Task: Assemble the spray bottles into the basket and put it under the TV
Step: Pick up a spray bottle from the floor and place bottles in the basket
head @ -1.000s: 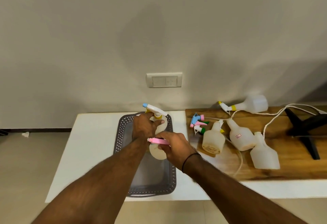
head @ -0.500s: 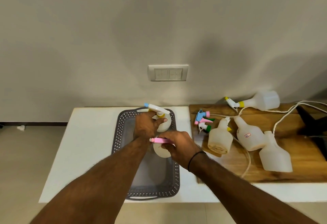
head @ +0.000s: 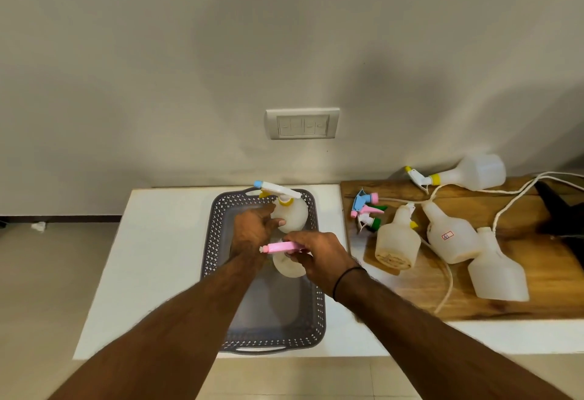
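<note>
A grey perforated basket [head: 218,241] lies on the white table [head: 158,257]. At its far end stands a white spray bottle with a blue-tipped head [head: 289,210]. My left hand [head: 252,229] rests against that bottle, fingers curled on its side. My right hand [head: 319,254] grips a pink spray head [head: 279,247] that sits on a second white bottle [head: 287,268] inside the basket. On the wooden board to the right lie loose spray heads [head: 366,210], several headless bottles [head: 398,241] and one bottle with a yellow head [head: 467,173].
The wooden board [head: 521,210] abuts the table's right side, crossed by a white cable [head: 505,203]. A black stand foot [head: 556,210] sits at its far right. A switch plate [head: 302,123] is on the wall behind. Tiled floor lies to the left.
The view has shifted slightly, so everything sits a bit further right and lower. Both hands stay on the two bottles in the basket; the pink spray head remains in my right hand.
</note>
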